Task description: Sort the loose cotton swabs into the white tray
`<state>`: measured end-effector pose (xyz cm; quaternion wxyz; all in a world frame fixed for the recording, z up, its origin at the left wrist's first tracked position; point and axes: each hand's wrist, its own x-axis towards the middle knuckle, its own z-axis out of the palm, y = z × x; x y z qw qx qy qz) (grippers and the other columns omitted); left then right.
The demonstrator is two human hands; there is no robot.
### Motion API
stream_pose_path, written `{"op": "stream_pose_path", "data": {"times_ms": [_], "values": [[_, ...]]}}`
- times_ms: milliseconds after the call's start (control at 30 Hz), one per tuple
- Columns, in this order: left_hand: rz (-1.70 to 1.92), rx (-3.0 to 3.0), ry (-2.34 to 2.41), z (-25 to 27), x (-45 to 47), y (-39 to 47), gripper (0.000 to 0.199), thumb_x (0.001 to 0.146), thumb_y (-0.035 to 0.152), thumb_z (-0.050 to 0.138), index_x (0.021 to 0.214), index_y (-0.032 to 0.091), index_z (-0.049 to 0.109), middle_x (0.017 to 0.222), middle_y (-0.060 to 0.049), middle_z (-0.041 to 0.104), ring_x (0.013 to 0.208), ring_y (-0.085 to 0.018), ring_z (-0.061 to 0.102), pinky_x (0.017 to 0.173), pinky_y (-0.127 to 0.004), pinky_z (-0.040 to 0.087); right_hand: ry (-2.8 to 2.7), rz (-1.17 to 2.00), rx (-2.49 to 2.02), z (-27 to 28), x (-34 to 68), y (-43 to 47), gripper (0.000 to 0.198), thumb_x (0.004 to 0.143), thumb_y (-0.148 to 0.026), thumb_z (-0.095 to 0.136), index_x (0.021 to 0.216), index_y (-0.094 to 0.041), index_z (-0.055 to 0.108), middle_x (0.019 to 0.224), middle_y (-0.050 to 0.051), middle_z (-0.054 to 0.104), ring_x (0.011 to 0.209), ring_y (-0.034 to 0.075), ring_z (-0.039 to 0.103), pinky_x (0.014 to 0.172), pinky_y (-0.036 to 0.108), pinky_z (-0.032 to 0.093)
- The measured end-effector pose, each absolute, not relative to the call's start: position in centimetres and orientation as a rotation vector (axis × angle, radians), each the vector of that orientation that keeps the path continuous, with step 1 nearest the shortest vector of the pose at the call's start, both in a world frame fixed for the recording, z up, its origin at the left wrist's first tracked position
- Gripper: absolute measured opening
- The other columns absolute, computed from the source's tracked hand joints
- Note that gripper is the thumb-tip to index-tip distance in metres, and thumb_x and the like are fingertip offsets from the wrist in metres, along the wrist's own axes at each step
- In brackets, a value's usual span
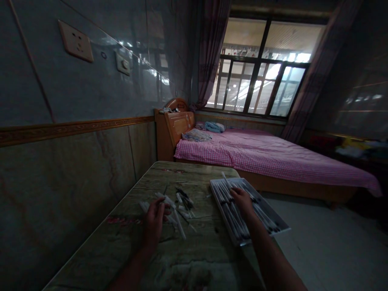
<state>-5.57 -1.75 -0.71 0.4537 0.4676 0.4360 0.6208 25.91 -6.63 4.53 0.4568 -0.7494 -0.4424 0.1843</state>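
My left hand (155,213) is closed in a pinch above the left part of the table, with a thin dark stick (165,188) rising from its fingertips. Around it lie loose white tubes (179,223) and small black pieces (185,196), which look like pen parts. My right hand (243,199) reaches over a shallow white box (286,228), its fingers closed on a slim white pen-like stick (224,178) that slants up past the far rim. Rows of similar white sticks with dark ends (233,220) fill the box. My palm and wrist cover part of them.
The marble-patterned table (194,268) stands against the tiled wall (75,173) on the left. Beyond it is a bed with a pink checked sheet (257,149) and a wooden headboard (178,121). The box overhangs the table's right edge, above the floor (315,226).
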Motion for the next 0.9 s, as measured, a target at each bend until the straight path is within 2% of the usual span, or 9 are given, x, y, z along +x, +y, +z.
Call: {"op": "stream_pose_path", "data": {"times_ms": [167,400,567,700,767,900], "values": [[1.470,1.224,1.093,-1.2,-4.9,-1.9,0.051,0.067,0.059,0.064,0.096,0.017,0.061,0.075,-0.005,0.071,0.056,-0.018,0.065,0.045,-0.025,0.046,-1.035,0.221,-2.238,4.4,32.2,-7.4,0.042,0.078,-0.036,0.048,0.105,-0.014,0.072,0.103,0.015,0.072,0.100,0.029,0.065,0.077,0.033,0.045],[1.496,1.139,1.112,-1.6,-5.1,-1.1,0.051,0.066,0.058,0.063,0.098,0.018,0.060,0.076,-0.004,0.069,0.055,-0.017,0.062,0.044,-0.025,0.045,-1.153,0.095,-2.527,3.9,35.0,-6.4,0.030,0.079,-0.031,0.051,0.094,-0.021,0.075,0.102,0.013,0.072,0.096,0.025,0.067,0.073,0.028,0.044],[1.613,0.982,1.210,-0.6,-6.0,-0.9,0.039,0.070,0.049,0.058,0.094,0.018,0.060,0.077,-0.004,0.068,0.056,-0.016,0.062,0.046,-0.024,0.045,-1.274,0.043,-2.569,3.5,35.0,-6.2,0.035,0.085,-0.032,0.045,0.105,-0.021,0.072,0.104,0.012,0.071,0.095,0.024,0.066,0.068,0.027,0.043],[1.645,0.931,1.232,-0.3,-6.2,-1.0,0.032,0.073,0.042,0.056,0.094,0.018,0.061,0.078,-0.005,0.070,0.056,-0.016,0.061,0.046,-0.024,0.045,-1.395,-0.119,-2.514,4.4,32.0,-5.3,0.038,0.089,-0.029,0.040,0.115,-0.020,0.067,0.112,0.015,0.067,0.104,0.027,0.061,0.072,0.030,0.042],[1.643,0.920,1.221,-0.6,-6.2,-1.0,0.028,0.074,0.040,0.056,0.092,0.019,0.062,0.078,-0.005,0.070,0.055,-0.015,0.061,0.047,-0.024,0.045,-1.520,-0.221,-2.397,5.0,28.7,-4.6,0.036,0.089,-0.027,0.041,0.115,-0.021,0.066,0.115,0.013,0.066,0.104,0.025,0.061,0.073,0.028,0.041],[1.652,0.911,1.193,-1.1,-6.2,-0.9,0.030,0.074,0.039,0.057,0.094,0.018,0.064,0.078,-0.005,0.070,0.053,-0.014,0.060,0.047,-0.024,0.046,-1.857,0.129,-2.140,5.4,19.5,-4.6,0.028,0.088,-0.031,0.046,0.100,-0.022,0.069,0.098,0.006,0.072,0.088,0.018,0.067,0.064,0.022,0.040]]}}
